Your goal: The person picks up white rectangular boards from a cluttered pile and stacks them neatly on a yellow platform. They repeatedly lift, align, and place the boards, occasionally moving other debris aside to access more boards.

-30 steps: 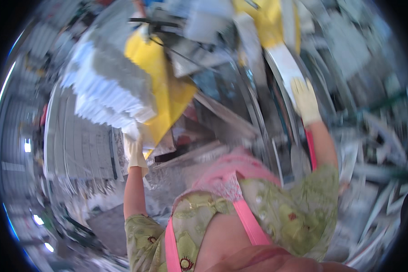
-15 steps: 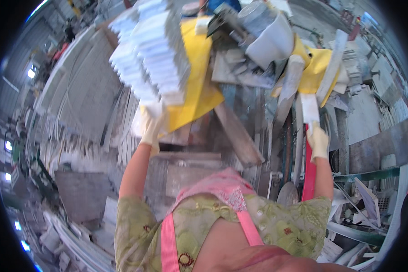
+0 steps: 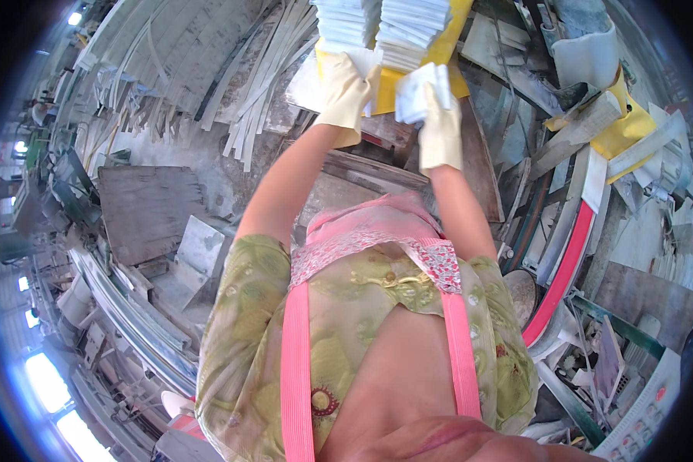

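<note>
Pale rubber gloves cover both of my hands. At the top middle, my left hand (image 3: 343, 94) is closed on the edge of a white tile (image 3: 367, 60) at the near end of the stacks; its fingertips are partly hidden. Close on its right, my right hand (image 3: 442, 132) grips a small bundle of white tiles (image 3: 422, 91), thumb on top. Just beyond the hands rise two stacks of thin white tiles (image 3: 413, 31) beside a yellow sheet (image 3: 448, 46).
Long pale strips (image 3: 263, 100) lie at the upper left. On the right a red-edged curved rail (image 3: 560, 279) has a white piece (image 3: 594, 179) at its far end. Wooden boards (image 3: 481, 154), a white bucket (image 3: 587, 60) and yellow sheeting (image 3: 624, 138) stand nearby.
My right hand has come left from the rail's far end to the stacks, now holding white tiles. My left hand stays by the stacks. The whole view has swung, shifting the scene rightward.
</note>
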